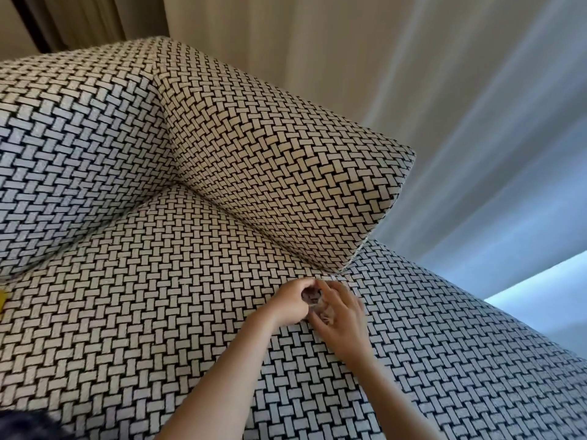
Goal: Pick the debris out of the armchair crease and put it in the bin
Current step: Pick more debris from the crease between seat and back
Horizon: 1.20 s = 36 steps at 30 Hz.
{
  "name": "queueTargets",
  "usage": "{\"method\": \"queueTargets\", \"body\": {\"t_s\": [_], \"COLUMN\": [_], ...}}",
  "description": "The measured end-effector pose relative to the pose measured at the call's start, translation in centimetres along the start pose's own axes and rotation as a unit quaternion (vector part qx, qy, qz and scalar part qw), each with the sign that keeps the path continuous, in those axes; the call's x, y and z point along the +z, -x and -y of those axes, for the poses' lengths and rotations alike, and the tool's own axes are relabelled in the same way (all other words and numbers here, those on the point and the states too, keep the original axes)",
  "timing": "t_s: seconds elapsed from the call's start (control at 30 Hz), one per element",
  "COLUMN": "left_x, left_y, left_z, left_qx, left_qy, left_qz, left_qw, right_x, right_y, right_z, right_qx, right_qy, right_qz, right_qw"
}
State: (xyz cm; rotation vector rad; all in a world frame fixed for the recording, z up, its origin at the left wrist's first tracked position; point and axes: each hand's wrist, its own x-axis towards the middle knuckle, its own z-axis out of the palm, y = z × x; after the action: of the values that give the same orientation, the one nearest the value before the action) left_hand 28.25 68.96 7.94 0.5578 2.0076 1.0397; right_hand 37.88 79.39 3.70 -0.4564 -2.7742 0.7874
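Both hands are down at the near right end of the armchair (222, 173), right where the crease (279, 249) between seat and side cushion runs out to the front edge. The left hand (290, 301) is curled into a loose fist w/ its thumb and forefinger tips pressed together, and the right hand (341, 323) has its fingers bent in toward it, the tips nearly touching the left's. Between the two there's a small dark, crumpled-looking bit, prob. the debris (310, 296), sitting in the hollow the hands make; it's blurred, so can't tell what it is exactly or whether either hand has it properly pinched vs. just cupped. Judging by the size it'll weigh next to nothing, likely soft or flaky, so it should want a light fingertip pinch from above rather than a squeeze, and a cupped palm under it for the carry, since small scraps tend to drop or cling to rough cloth. The woven cover looks coarse enough to snag fluff, so picking straight up seems safer than dragging. The rest of the crease, running far and left toward the back cushion, shows nothing obvious in it from here. As for containers: no bin anywhere in sight, so nothing to say re. what's in it; it must be somewhere out of view. A yellow scrap (2, 301) pokes in at the far left edge of the seat, too cut off to identify. Pale curtains (444, 90) hang behind the chair.
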Motion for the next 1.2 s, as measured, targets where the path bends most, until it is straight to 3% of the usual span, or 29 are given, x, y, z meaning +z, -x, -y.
{"method": "queueTargets", "body": {"t_s": [0.1,0.2,0.27,0.4,0.5,0.6,0.7,0.77,0.87,0.97,1.03,1.1,1.17,1.2], "left_x": [-0.2,-0.5,-0.6,-0.5,-0.2,0.5,1.5,2.3,3.7,3.9,3.4,2.6,2.2,2.0], "left_y": [0.6,1.4,1.9,2.4,2.7,2.6,2.3,2.7,3.1,3.0,3.3,3.7,3.8,3.8], "left_z": [0.3,0.6,0.9,1.3,1.2,1.0,0.4,-0.5,-2.0,-2.5,-2.4,-2.1,-1.5,-1.2], "left_qx": [-0.009,-0.006,-0.009,-0.020,-0.011,0.002,0.006,-0.036,-0.073,-0.084,-0.075,-0.066,-0.081,-0.102], "left_qy": [0.041,0.067,0.091,0.135,0.120,0.113,0.171,0.319,0.503,0.579,0.636,0.687,0.664,0.616], "left_qz": [-0.015,-0.035,-0.058,-0.118,-0.130,-0.147,-0.178,-0.113,0.025,0.032,0.040,0.041,0.012,-0.017], "left_qw": [0.999,0.997,0.994,0.984,0.984,0.983,0.969,0.940,0.861,0.810,0.767,0.722,0.743,0.781], "right_x": [0.2,1.0,1.4,0.8,0.1,-0.5,-1.6,-2.1,-2.1,-1.7,-1.2,-1.0,-1.1,-1.1], "right_y": [0.6,0.8,0.8,0.6,-0.3,-1.0,-1.3,-1.5,-1.7,-1.5,-1.2,-1.1,-0.9,-0.8], "right_z": [-0.1,-0.2,-0.5,0.0,0.7,1.7,3.0,4.1,6.3,7.8,7.8,7.7,7.6,7.4], "right_qx": [-0.039,-0.108,-0.110,-0.001,0.118,0.220,0.252,0.252,0.256,0.179,0.098,0.032,0.014,0.013], "right_qy": [0.018,0.049,0.033,-0.023,-0.091,-0.225,-0.337,-0.388,-0.430,-0.355,-0.188,-0.021,0.067,0.090], "right_qz": [0.042,-0.022,-0.042,-0.029,-0.065,-0.127,-0.146,-0.141,-0.120,-0.105,-0.091,-0.062,-0.030,-0.015], "right_qw": [0.998,0.993,0.992,0.999,0.987,0.941,0.895,0.875,0.857,0.912,0.973,0.997,0.997,0.996]}}
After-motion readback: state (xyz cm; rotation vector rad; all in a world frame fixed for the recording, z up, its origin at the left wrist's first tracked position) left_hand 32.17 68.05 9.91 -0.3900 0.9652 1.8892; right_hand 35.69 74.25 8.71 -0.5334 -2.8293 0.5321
